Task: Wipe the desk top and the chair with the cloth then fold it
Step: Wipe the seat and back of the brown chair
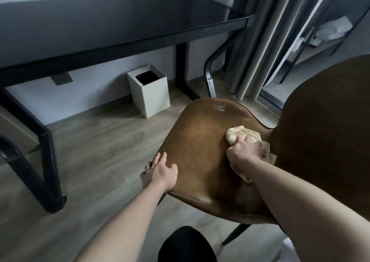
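At far left, the black metal-framed desk with a dark glass top stands against the wall, well apart from both hands. Beneath it, a white square waste bin with a black liner sits on the wood-look floor. The left hand rests on the left edge of the brown leather-look chair seat, fingers spread and lightly curved over the rim, thumb on top; it braces the seat and holds nothing else. To the right, the right hand presses the crumpled cream cloth against the rear of the seat, just beside the junction with the brown chair backrest; the fingers are curled into the fabric, gripping it. Part of the cloth trails loose below the wrist. Grey curtains hang behind the chair. Judged stage: chair wiping in progress; folding not yet done. Risks: the loose trailing corner may bunch under the palm and reduce contact, leaving streaks. Strong lateral strokes may shift or tip the chair if the bracing hand slips off the smooth rim. The seat-to-back crease may be missed, since the bunched cloth does not readily enter it.
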{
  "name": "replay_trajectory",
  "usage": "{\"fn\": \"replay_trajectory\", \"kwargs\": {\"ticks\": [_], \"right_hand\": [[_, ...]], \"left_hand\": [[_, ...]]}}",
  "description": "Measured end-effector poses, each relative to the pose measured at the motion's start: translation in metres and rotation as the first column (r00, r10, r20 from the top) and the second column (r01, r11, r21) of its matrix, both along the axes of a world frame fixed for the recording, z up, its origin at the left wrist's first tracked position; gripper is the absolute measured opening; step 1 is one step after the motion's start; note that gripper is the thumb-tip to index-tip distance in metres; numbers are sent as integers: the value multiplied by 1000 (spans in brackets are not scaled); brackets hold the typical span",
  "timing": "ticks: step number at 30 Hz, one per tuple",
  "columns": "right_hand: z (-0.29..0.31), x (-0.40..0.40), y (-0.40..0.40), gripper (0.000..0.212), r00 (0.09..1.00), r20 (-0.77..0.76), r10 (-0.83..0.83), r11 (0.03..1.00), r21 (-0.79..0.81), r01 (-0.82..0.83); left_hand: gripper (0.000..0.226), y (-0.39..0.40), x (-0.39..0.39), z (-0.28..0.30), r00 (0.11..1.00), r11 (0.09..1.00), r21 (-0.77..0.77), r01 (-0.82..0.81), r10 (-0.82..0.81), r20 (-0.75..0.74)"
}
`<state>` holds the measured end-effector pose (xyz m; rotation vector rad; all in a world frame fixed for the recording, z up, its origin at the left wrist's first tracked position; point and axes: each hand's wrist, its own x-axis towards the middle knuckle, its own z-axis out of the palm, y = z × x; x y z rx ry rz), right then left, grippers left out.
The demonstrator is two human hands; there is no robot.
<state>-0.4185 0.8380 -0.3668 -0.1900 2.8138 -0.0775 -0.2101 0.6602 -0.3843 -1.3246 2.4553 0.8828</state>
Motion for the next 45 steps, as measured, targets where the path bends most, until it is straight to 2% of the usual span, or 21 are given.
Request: {"fn": "replay_trajectory", "kwargs": {"ticks": [3, 7, 11, 12, 15, 17, 26, 29, 35, 39, 45], "right_hand": [[0, 29, -5, 61, 999, 41, -24, 1000, -3, 24], [-10, 53, -16, 57, 989, 20, 144, 990, -1, -144], [-26, 15, -32, 80, 969, -5, 247, 968, 39, -247], [-23, 3, -39, 81, 973, 0, 233, 973, 1, -233], [-9, -23, -62, 81, 993, 51, 108, 993, -51, -106], [-6, -28, -72, 81, 996, 50, 80, 996, -34, -78], [-4, 4, -33, 56, 968, 14, 252, 967, 42, -253], [-7, 42, -20, 56, 947, 32, 320, 942, 101, -321], [-10, 94, -5, 64, 919, 53, 390, 918, 61, -393], [-15, 89, -10, 65, 935, 31, 353, 935, 2, -353], [-19, 51, -48, 70, 910, -43, 413, 910, -29, -414]], "left_hand": [[67, 2, 2, 1, 1000, 1000, 3, 1, -1, 4], [67, 3, 0, 0, 1000, 1000, 6, 8, -8, -6], [67, -5, -4, -3, 1000, 1000, 4, 0, 0, -18], [67, -7, -5, -5, 1000, 1000, 2, -3, 3, -17], [67, -8, -8, -10, 1000, 1000, -7, -3, 3, -21], [67, -10, -9, -12, 1000, 1000, -13, -5, 4, -29], [67, -3, -5, -9, 1000, 1000, -15, -10, 10, -24], [67, -2, -4, -6, 1000, 1000, -10, -8, 8, -20], [66, 1, 1, -1, 1000, 1000, 10, 1, -1, -14], [66, -1, -1, 0, 1000, 1000, 12, 1, 0, -21], [66, -6, -6, -4, 1000, 1000, 7, 5, -5, -15]]}}
